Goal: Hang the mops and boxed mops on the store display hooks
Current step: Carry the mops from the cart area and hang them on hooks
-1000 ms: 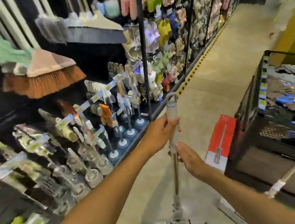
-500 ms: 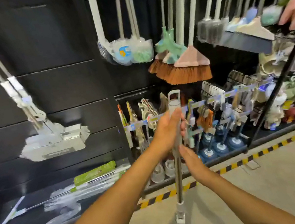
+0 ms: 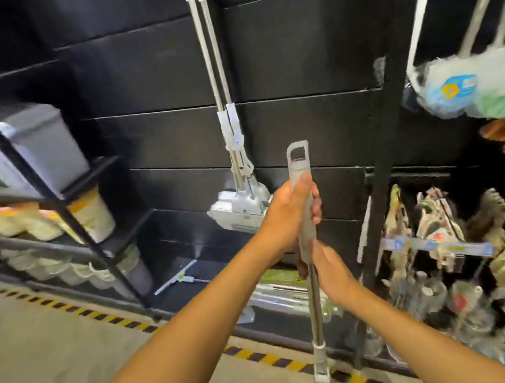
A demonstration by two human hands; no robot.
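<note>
I hold a grey flat mop (image 3: 315,308) upright in front of me, its hanging loop at the top and its head near the floor. My left hand (image 3: 286,215) grips the grey handle just below the loop. My right hand (image 3: 327,271) holds the metal pole a little lower. Behind the handle, two like mops (image 3: 231,147) hang side by side on the black slat wall (image 3: 288,60), their folded heads level with my left hand. The hook that carries them is above the frame.
A black wire rack (image 3: 54,206) with bins and tubs stands at left. Fluffy dusters (image 3: 475,87) and brooms hang at right above pegs of small brushes (image 3: 449,244). Packaged mops lie on the bottom shelf (image 3: 281,287). Yellow-black tape (image 3: 253,356) marks the floor edge.
My view has swung left along the display, from the aisle and brooms to the hanging mops. Both hands have kept their grip on the mop, held upright.
</note>
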